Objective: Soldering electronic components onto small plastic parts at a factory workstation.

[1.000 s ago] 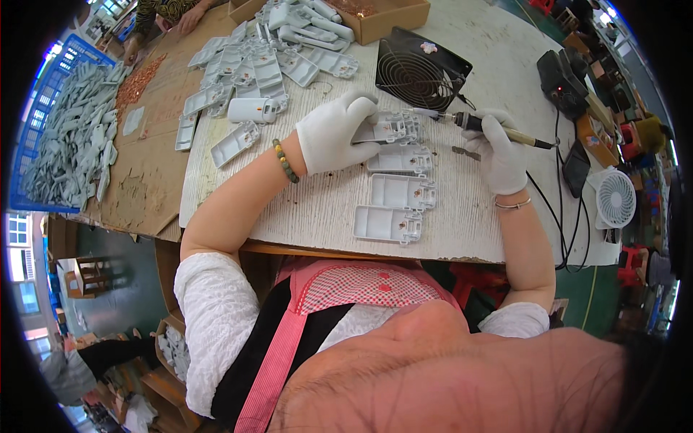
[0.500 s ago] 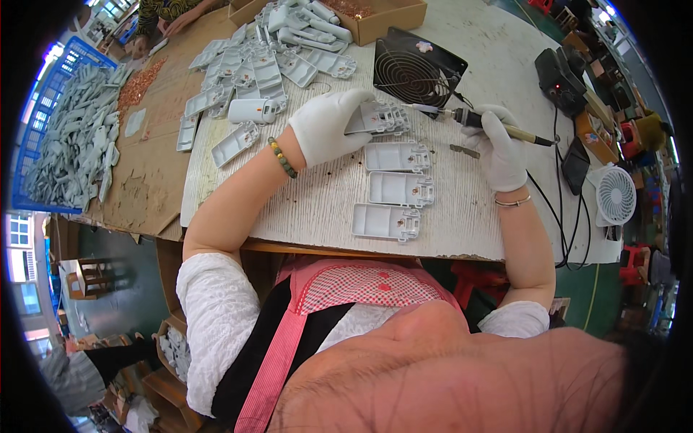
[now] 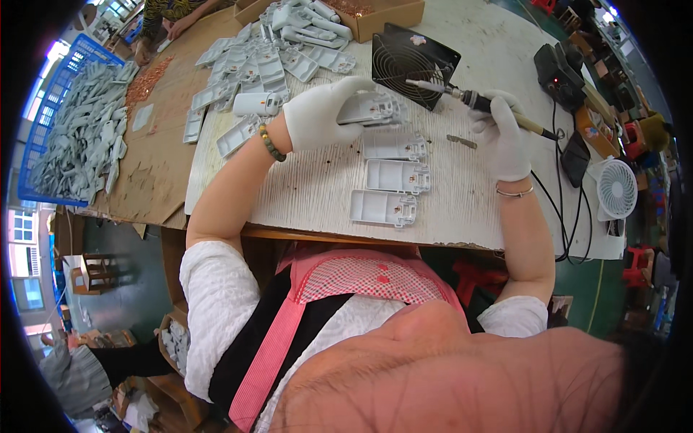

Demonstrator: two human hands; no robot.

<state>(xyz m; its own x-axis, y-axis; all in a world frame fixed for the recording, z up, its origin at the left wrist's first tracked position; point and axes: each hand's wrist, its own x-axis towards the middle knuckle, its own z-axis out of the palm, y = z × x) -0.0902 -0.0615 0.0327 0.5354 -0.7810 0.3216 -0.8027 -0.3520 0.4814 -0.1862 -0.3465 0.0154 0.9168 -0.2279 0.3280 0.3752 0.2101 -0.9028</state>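
In white gloves, my left hand (image 3: 321, 115) is closed round the left end of a light grey plastic housing (image 3: 368, 108), thumb on its near side and fingers over its far side. My right hand (image 3: 502, 137) grips a soldering iron (image 3: 480, 102) like a pen. Its tip points left, apart from the housing and in front of the black fan (image 3: 415, 65). Toward me lie three similar housings in a column: the upper (image 3: 382, 146), the middle (image 3: 386, 175) and the lower (image 3: 375, 207), each with small copper-coloured bits at its right end.
More grey housings (image 3: 271, 68) are heaped at the back left, beside a cardboard box (image 3: 393, 16) holding copper-coloured parts. A blue crate (image 3: 47, 169) full of grey pieces stands far left. At right are a black soldering station (image 3: 559, 76), cables and a white fan (image 3: 616, 189). Another person's hand (image 3: 177, 29) shows at back left.
The soldering iron's tip has moved away from me, up over the black fan's grille. My left hand has shifted slightly left and away with its housing. The view has also shifted a little.
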